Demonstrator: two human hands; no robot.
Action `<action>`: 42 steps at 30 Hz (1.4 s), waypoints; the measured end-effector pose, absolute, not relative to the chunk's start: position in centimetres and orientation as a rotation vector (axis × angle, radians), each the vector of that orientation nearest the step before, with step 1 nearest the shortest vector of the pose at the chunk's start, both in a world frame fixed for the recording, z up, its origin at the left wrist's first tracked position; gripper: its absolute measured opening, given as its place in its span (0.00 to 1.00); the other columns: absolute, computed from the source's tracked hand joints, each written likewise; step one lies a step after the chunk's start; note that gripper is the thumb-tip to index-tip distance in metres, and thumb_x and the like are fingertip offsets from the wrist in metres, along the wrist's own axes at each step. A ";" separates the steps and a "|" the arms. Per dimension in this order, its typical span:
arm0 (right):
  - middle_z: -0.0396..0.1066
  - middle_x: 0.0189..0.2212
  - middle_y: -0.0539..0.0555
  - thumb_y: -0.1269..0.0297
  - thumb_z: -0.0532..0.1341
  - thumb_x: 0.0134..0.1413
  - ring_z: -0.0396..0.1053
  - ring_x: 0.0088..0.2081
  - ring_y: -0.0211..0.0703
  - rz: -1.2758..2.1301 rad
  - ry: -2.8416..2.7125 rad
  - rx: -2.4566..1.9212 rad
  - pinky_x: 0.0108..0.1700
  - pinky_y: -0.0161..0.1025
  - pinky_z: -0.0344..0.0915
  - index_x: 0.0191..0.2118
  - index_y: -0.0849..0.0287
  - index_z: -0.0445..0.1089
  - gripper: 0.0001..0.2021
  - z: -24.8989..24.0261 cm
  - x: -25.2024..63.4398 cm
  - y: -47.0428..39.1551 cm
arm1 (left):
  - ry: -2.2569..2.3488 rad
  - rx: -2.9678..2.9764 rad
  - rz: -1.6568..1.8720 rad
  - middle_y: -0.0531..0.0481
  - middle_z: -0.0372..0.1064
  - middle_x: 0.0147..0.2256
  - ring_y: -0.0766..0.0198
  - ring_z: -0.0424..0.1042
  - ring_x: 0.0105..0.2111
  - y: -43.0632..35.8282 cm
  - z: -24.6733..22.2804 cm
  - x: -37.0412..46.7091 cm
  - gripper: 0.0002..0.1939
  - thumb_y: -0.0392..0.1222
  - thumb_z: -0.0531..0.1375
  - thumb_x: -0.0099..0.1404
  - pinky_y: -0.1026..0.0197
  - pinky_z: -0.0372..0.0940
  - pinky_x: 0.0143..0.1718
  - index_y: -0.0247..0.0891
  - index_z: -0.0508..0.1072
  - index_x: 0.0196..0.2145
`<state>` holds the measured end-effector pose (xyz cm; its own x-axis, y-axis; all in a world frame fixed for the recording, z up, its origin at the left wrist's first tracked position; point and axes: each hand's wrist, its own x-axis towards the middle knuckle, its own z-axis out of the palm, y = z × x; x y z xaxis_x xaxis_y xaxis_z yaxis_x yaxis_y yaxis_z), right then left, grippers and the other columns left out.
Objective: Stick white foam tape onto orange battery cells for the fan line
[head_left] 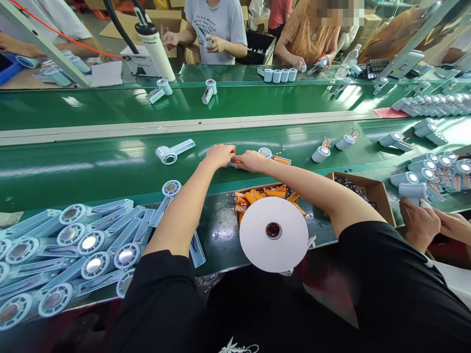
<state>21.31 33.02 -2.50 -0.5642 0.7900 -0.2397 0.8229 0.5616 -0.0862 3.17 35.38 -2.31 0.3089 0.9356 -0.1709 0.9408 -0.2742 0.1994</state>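
My left hand (220, 156) and my right hand (250, 161) meet over the green conveyor belt, fingers closed and fingertips almost touching. Between them shows a sliver of a light blue part with a bit of red; the fingers hide the rest. Just beyond my right hand is a light blue round fan housing (265, 152), beside an orange battery cell (281, 160) with wires. A handheld fan body (168, 156) lies to the left of my left hand. Close to my body are a box of orange battery cells (253, 196) and a large white roll (274, 250).
Many light blue fan bodies (91, 240) are heaped at the left. A cardboard box of small dark parts (379, 196) stands at the right, near a co-worker's hands (421, 223). More fan units (321, 153) sit along the belt. Across it, other people handle parts.
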 end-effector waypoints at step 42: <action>0.76 0.32 0.48 0.43 0.72 0.54 0.63 0.24 0.33 -2.368 2.648 1.706 0.27 0.32 0.59 0.49 0.58 0.75 0.26 -1.0 30.2 -1.5 | 1.234 2.706 0.954 0.34 0.61 0.62 0.28 0.47 0.72 3.1 0.7 1.7 0.54 0.44 0.67 0.64 0.22 0.51 0.70 0.50 0.41 0.78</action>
